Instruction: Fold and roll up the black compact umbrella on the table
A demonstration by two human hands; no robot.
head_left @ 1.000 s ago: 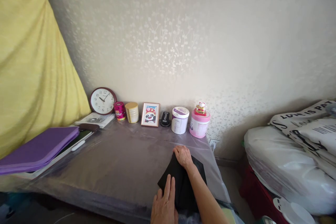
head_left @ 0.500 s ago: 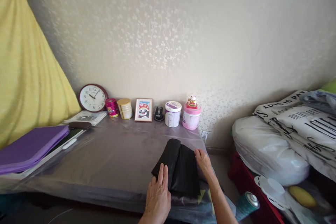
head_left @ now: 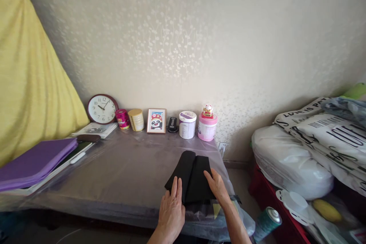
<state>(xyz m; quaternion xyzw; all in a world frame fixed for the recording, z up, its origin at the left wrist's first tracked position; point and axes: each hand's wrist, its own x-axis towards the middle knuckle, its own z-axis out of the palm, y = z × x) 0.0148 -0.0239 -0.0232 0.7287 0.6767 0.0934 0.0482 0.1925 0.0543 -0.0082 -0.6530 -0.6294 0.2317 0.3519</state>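
Note:
A black folded sheet (head_left: pixel 198 183), thin and cloth-like, lies near the front right corner of the covered table. It has two panels with a seam between them; I cannot tell exactly what it is. My left hand (head_left: pixel 172 204) rests on the left panel, fingers stretched out flat and pointing away from me. At the right edge is my right hand (head_left: pixel 217 187), its thumb on top of the right panel and its fingers along the edge, gripping it. The undersides of those fingers are hidden.
Along the wall stand a clock (head_left: pixel 102 108), a framed panda picture (head_left: pixel 156 121), a white tub (head_left: pixel 187 126) and a pink tub (head_left: pixel 207 127). Purple folded cloth (head_left: pixel 37 160) lies at left. A spray can (head_left: pixel 268 223) and a red box (head_left: pixel 274 206) are beyond the right edge.
My right hand has moved slightly inward and down, bringing the right edge of the black sheet closer to the middle seam. My left hand has stayed nearly in place.

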